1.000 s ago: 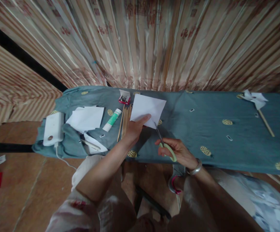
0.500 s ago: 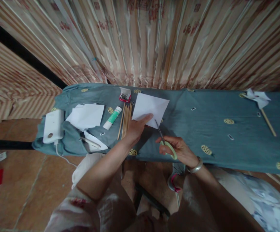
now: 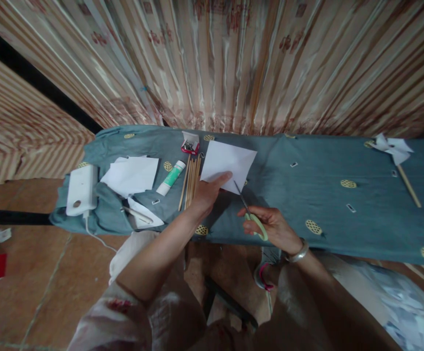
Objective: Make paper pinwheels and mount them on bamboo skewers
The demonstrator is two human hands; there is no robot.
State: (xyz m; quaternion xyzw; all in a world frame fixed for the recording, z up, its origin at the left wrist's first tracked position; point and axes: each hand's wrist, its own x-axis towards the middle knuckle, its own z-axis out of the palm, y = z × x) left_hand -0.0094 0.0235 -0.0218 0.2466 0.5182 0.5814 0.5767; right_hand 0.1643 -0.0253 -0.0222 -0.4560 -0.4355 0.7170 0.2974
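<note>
My left hand point(image 3: 209, 192) grips a square sheet of white paper point(image 3: 226, 158) by its near edge, thumb on top and the other fingers hidden beneath. In my right hand point(image 3: 270, 226) is a pair of scissors point(image 3: 256, 224) with pale green handles, my fingers closed through the loops. The dark blades reach into the paper's lower right part, near its corner, and look almost closed. Just left of the paper, several thin wooden sticks point(image 3: 192, 183) lie side by side. A green and white glue stick point(image 3: 171, 178) rests beside them.
Behind the sticks stands an open red box point(image 3: 190, 146) of small metal pieces. White sheets point(image 3: 131, 175), a pen point(image 3: 138, 214) and a white corded device point(image 3: 82, 190) lie left. A paper pinwheel on a stick point(image 3: 408, 185) is far right on the blue-green cloth point(image 3: 329, 204).
Hardly anything differs. The paper, scissors and both hands hold almost the same place, and the whole view has shifted very slightly.
</note>
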